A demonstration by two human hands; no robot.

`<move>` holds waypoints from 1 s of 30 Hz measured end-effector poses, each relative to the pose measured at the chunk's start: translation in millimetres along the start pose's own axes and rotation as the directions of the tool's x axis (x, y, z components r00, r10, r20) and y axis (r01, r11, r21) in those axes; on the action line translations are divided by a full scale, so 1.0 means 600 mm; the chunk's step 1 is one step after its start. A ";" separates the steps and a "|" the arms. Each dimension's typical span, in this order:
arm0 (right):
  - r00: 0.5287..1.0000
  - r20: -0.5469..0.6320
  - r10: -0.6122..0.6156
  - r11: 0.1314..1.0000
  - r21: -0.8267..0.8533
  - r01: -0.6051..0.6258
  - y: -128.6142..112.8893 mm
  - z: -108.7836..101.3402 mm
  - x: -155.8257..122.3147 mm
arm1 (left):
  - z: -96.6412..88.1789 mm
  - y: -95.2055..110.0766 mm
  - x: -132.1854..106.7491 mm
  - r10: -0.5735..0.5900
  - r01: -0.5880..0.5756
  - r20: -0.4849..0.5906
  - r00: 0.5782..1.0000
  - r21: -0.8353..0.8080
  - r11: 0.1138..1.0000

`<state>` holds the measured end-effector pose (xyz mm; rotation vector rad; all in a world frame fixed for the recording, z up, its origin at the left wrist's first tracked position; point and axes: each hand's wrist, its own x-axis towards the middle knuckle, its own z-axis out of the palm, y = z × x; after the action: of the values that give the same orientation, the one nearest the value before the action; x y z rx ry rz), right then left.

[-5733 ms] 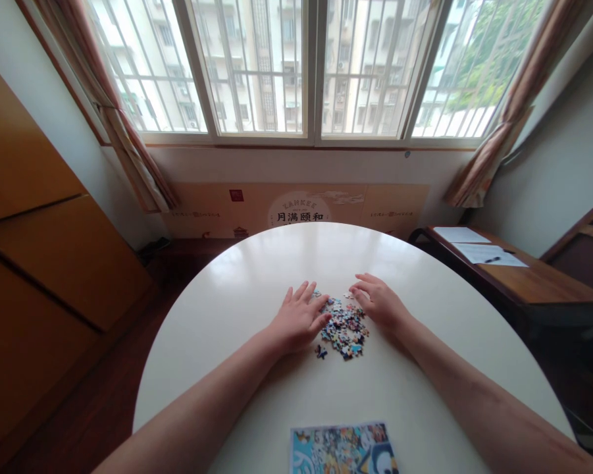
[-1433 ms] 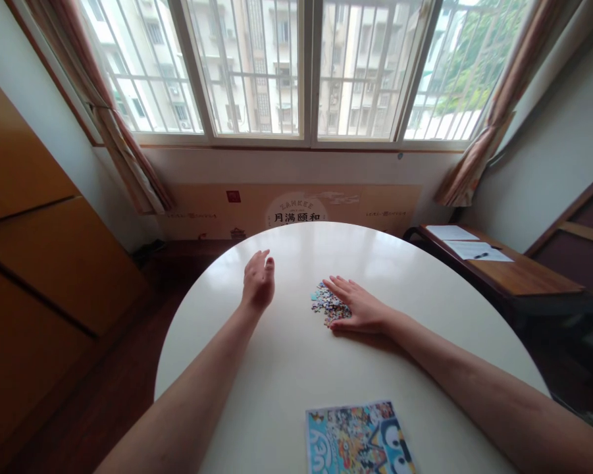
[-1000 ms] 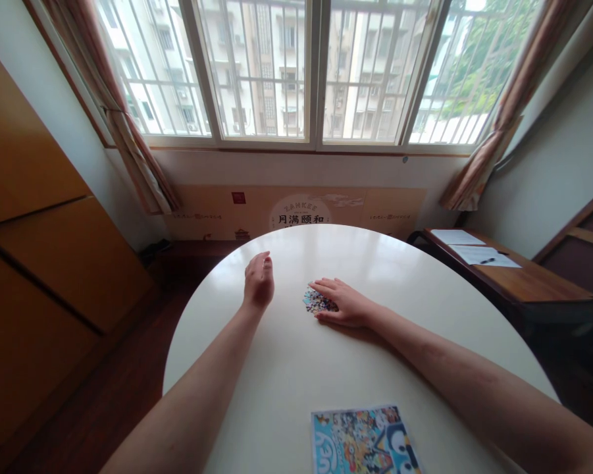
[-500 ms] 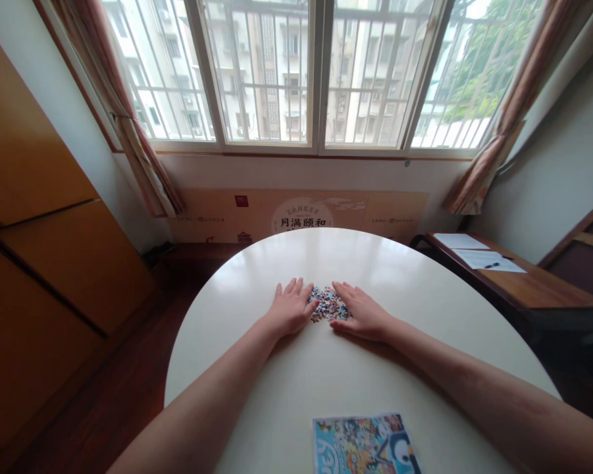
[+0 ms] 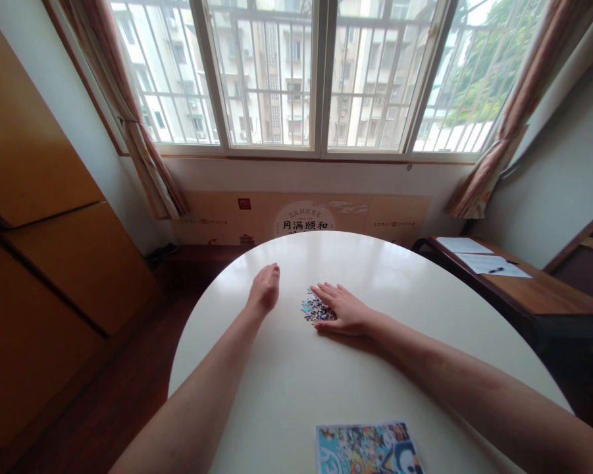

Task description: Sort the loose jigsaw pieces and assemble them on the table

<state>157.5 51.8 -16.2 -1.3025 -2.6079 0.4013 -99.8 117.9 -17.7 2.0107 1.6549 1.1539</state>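
Note:
A small heap of colourful puzzle pieces (image 5: pixel 312 307) lies near the middle of the round white table (image 5: pixel 296 395). My right hand (image 5: pixel 343 308) rests flat over the heap's right side, fingers stretched out and pointing left. My left hand (image 5: pixel 265 289) stands on its edge on the table a little to the left of the heap, fingers together and extended, not touching the pieces. A printed picture sheet (image 5: pixel 370 449) with a cartoon design lies at the near edge of the table.
Barred windows (image 5: pixel 320 72) with curtains fill the far wall. A wooden side table (image 5: pixel 533 289) with papers and a pen stands to the right. Wooden cabinets (image 5: pixel 44 250) line the left side. A printed cardboard panel (image 5: pixel 301 217) leans under the window.
My left hand has pulled away from the heap to the left and turned onto its edge. My right hand has pushed the pieces leftward and lies over them.

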 end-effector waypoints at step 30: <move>0.992 -0.046 -0.119 0.990 0.072 0.122 -0.109 0.061 0.245 | -0.113 -0.151 0.052 -0.481 0.284 -0.604 0.635 -0.397 0.873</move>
<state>10.6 126.6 -20.9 -1.1109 -2.5945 0.4412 -210.3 156.1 -22.5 0.9887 1.9653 1.9602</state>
